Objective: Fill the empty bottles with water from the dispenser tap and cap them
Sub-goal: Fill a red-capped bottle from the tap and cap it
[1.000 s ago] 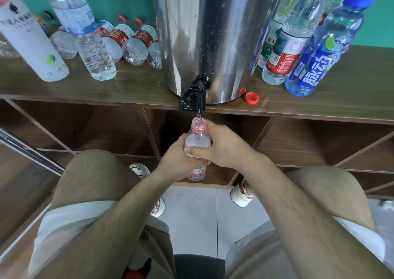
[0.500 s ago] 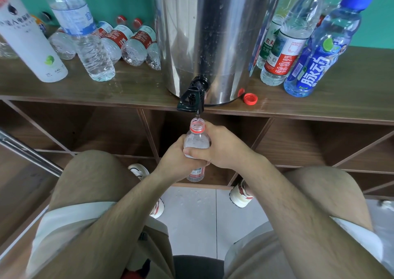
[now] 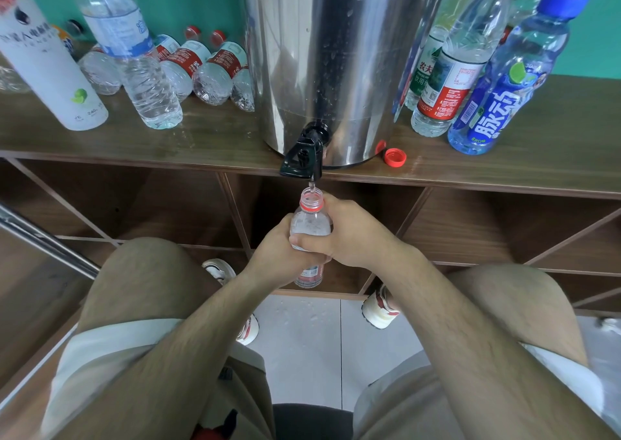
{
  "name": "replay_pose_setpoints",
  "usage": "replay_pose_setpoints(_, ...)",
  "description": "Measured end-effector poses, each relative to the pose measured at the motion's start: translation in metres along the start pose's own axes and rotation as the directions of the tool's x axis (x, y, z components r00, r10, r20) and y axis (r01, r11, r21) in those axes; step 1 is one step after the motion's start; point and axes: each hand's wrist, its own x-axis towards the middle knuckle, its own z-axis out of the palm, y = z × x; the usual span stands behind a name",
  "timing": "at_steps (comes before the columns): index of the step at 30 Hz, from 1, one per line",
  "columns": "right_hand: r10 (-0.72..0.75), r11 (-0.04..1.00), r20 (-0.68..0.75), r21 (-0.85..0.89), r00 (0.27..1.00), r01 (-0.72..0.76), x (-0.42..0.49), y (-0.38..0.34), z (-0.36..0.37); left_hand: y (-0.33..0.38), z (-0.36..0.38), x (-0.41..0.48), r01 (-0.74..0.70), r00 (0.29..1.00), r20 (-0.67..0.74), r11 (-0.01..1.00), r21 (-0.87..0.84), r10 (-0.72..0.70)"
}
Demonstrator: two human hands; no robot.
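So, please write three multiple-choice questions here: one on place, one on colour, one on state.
1. Where lies the loose red cap?
A) on the floor
B) on the shelf top beside the dispenser
C) in a cubby

2. The top cap of the far-right bottle is:
A) blue
B) red
C) white

3. The held bottle has its mouth:
A) capped
B) open under the tap
C) turned downward

Answers:
1 B, it rests by the dispenser's base.
2 A, it is plainly blue.
3 B, the left hand and right hand hold it uncapped below the tap.
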Motion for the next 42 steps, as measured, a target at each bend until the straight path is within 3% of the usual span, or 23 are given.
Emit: replay_pose_setpoints(42,0.004,1.000,0.025,-0.031,1.000,-0.004,-0.0018,-0.0047,-0.0022,0.0039,0.0020,-0.0011,0.023,1.000,-0.001,0.999,0.033,-0.023)
